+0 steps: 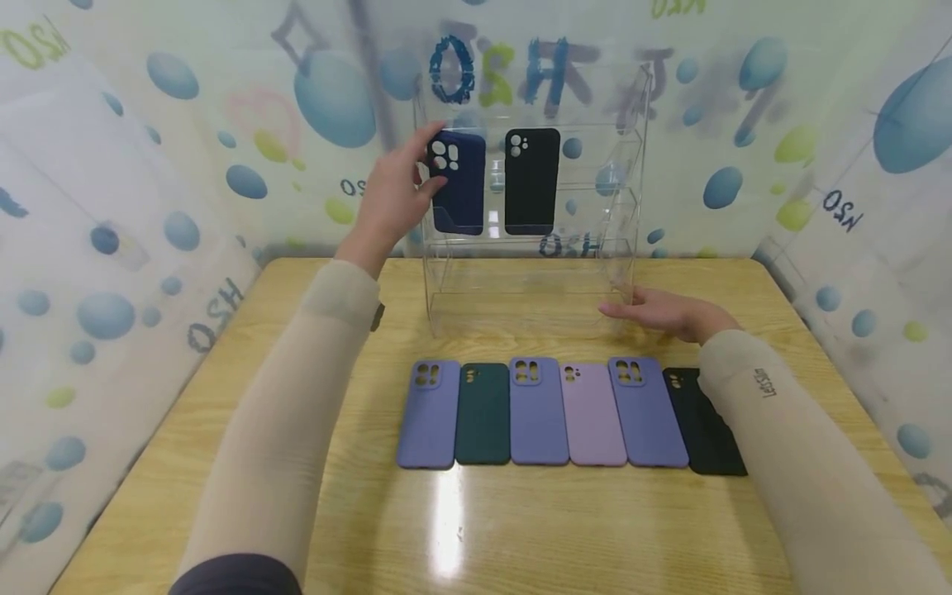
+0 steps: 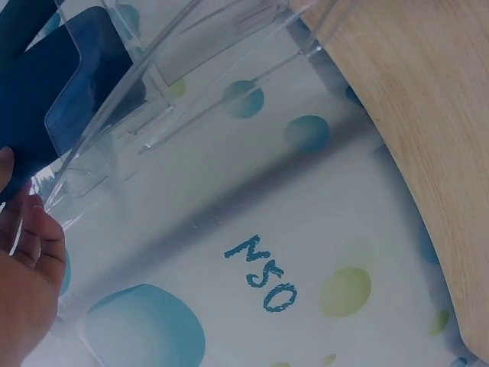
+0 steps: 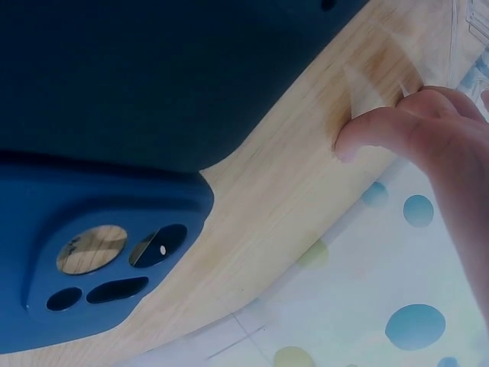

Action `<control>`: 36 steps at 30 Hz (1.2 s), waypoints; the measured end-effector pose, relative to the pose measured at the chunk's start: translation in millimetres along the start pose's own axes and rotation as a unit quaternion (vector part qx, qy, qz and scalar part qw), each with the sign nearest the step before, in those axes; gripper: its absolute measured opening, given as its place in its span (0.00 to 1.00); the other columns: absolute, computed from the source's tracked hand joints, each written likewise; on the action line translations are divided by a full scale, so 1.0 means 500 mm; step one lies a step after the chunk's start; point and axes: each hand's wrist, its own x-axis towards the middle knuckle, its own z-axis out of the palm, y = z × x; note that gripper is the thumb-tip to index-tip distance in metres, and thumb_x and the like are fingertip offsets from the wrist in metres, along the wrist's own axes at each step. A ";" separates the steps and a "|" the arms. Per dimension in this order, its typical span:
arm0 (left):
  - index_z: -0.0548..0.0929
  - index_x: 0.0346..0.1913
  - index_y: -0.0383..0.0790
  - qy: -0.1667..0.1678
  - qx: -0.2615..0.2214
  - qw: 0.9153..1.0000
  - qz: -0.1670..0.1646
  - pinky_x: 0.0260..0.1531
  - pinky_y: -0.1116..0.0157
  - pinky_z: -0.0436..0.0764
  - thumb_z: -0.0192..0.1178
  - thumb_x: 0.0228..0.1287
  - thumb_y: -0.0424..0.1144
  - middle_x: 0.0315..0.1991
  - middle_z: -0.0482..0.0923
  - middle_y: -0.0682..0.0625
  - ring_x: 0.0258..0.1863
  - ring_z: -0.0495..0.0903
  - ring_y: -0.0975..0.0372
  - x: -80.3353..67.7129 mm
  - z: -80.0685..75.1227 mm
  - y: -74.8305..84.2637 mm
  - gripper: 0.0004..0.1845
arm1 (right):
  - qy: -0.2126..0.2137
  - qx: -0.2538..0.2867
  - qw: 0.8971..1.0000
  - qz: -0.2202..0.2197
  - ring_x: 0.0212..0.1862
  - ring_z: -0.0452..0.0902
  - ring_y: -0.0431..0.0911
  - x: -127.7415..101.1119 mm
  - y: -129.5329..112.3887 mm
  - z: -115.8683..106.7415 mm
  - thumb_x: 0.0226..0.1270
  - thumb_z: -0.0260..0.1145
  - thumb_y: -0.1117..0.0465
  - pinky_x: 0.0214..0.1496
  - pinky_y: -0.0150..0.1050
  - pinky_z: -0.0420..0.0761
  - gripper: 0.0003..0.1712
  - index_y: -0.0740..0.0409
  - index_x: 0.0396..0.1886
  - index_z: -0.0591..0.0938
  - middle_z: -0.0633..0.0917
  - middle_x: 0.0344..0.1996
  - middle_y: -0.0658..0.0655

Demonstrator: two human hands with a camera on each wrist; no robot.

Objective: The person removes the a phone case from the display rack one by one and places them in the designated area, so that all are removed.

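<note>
In the head view my left hand [image 1: 396, 197] pinches the left edge of a dark blue phone case [image 1: 463, 194], its thumb in front. This case stands upright on a tier of a clear acrylic display rack [image 1: 530, 293]; the left wrist view shows part of the dark blue case [image 2: 46, 99] behind a clear lip. A black phone case [image 1: 531, 182] stands beside it to the right. My right hand [image 1: 669, 312] holds the rack's lower right side; its curled fingers [image 3: 374, 130] show in the right wrist view.
A row of phone cases lies on the wooden table [image 1: 357, 529] before the rack: purple-blue cases [image 1: 429, 421], a dark green case [image 1: 483, 417], a pink-lilac case [image 1: 593, 417] and a black case [image 1: 706, 430] partly under my right sleeve. A patterned curtain [image 1: 312, 207] hangs behind.
</note>
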 end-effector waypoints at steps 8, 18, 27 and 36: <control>0.71 0.80 0.59 0.055 -0.073 0.996 0.002 0.54 0.57 0.86 0.66 0.76 0.35 0.44 0.86 0.39 0.46 0.87 0.50 -0.009 0.007 -0.026 0.34 | -0.004 0.002 1.000 -0.003 0.86 0.32 0.72 -0.003 -0.001 0.003 0.67 0.53 0.16 0.85 0.73 0.43 0.73 0.53 0.87 0.28 0.35 0.86 0.71; 0.76 0.77 0.57 0.115 -0.105 0.988 0.016 0.58 0.61 0.88 0.68 0.73 0.34 0.45 0.90 0.38 0.46 0.90 0.51 -0.005 -0.007 -0.030 0.33 | -0.008 0.011 1.000 -0.005 0.86 0.32 0.71 -0.006 -0.001 0.005 0.72 0.53 0.19 0.86 0.72 0.43 0.69 0.56 0.87 0.29 0.35 0.87 0.70; 0.78 0.75 0.56 0.209 -0.293 0.933 -0.022 0.51 0.71 0.85 0.73 0.68 0.32 0.36 0.91 0.53 0.39 0.87 0.70 0.003 -0.047 -0.020 0.35 | -0.014 0.016 1.000 0.007 0.85 0.33 0.73 -0.008 -0.005 0.001 0.72 0.51 0.19 0.86 0.72 0.44 0.72 0.62 0.86 0.27 0.35 0.86 0.73; 0.79 0.75 0.50 0.188 -0.470 0.861 -0.056 0.46 0.67 0.88 0.73 0.63 0.24 0.31 0.89 0.52 0.36 0.87 0.61 -0.026 -0.095 -0.018 0.38 | -0.018 0.019 1.000 0.006 0.86 0.32 0.73 -0.004 -0.003 0.003 0.76 0.51 0.23 0.86 0.72 0.43 0.68 0.61 0.86 0.27 0.34 0.86 0.73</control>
